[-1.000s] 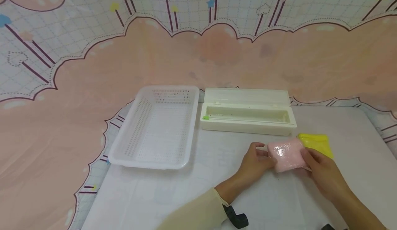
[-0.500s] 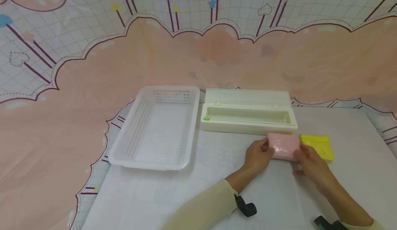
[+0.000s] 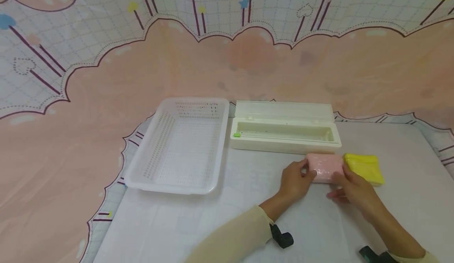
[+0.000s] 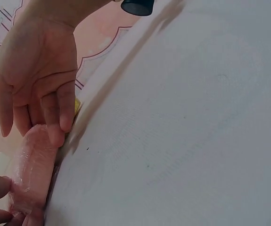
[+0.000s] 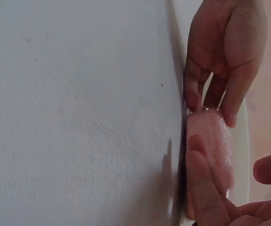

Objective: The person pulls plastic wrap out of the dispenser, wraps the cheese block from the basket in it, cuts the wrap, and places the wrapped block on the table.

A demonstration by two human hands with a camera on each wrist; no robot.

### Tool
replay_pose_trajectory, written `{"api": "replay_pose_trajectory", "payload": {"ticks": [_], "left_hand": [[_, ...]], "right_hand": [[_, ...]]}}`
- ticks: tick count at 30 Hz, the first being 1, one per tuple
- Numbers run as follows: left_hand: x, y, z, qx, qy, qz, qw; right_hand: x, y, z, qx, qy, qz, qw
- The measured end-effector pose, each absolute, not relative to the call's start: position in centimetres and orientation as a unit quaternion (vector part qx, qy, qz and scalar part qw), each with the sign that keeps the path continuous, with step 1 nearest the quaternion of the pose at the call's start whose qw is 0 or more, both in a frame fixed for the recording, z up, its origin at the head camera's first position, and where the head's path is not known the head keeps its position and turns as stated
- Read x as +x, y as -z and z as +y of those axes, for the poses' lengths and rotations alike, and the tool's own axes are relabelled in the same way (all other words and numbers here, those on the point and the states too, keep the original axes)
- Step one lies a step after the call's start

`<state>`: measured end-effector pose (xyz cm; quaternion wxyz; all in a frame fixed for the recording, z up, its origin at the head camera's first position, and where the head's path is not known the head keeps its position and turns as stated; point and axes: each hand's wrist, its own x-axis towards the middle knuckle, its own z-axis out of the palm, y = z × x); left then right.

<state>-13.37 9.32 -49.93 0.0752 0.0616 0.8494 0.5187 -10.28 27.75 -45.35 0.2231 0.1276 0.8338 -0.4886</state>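
Note:
A pink packet (image 3: 323, 168) in shiny clear wrap lies on the white table, just in front of the long white box. My left hand (image 3: 295, 181) pinches its left end between thumb and fingers, which the right wrist view also shows around that end of the packet (image 5: 209, 141). At the other end, my right hand (image 3: 358, 192) touches the packet with fairly straight fingers. Its thumb stands apart from the wrap in the right wrist view, where the right hand (image 5: 215, 202) is partly cut off. A yellow packet (image 3: 364, 169) lies right beside the pink one, partly behind the right hand.
The long white box (image 3: 283, 145) stands at the back with its lid raised and a small green tab at its left. To its left sits a white perforated basket (image 3: 177, 156). A patterned cloth (image 3: 213, 70) hangs behind the table.
The pink packet has gone from tilted in both hands to flat beside the yellow one, farther back. My right hand's grip has loosened to a touch; the left still holds on.

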Motion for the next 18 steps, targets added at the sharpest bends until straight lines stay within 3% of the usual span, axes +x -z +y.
{"api": "replay_pose_trajectory", "payload": {"ticks": [7, 12, 18], "left_hand": [[-12.9, 49.4, 8.6, 0.056, -0.498, 0.861, 0.090], [-11.6, 48.3, 6.4, 0.106, -0.457, 0.879, 0.088], [-9.0, 43.8, 1.3, 0.178, -0.385, 0.904, 0.043]], "right_hand": [[-9.5, 44.9, 27.7, 0.109, 0.462, 0.858, 0.198], [-8.9, 43.8, 27.9, 0.083, 0.392, 0.904, 0.152], [-8.8, 42.5, 28.9, 0.008, 0.314, 0.949, 0.017]]}}
